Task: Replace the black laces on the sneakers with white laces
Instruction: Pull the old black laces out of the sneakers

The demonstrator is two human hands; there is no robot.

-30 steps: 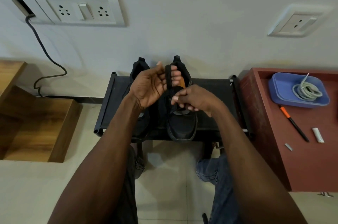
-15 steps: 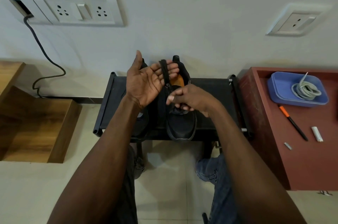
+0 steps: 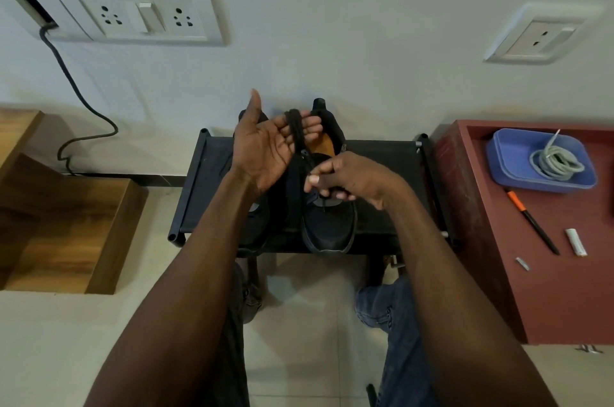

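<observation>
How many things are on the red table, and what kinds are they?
Blue tray: 1
Coiled grey cord in the tray: 1
Orange-and-black pen: 1
White tube: 1
Small silver piece: 1
Total: 5

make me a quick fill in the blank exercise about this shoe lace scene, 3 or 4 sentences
1. The black lace is draped over the fingers of the ____ hand.
2. The coiled grey cord lies inside the ____ tray.
3. The sneakers stand on a ____ rack.
4. The pen on the red table has an ____ end.

Missing words: left; blue; black; orange
</observation>
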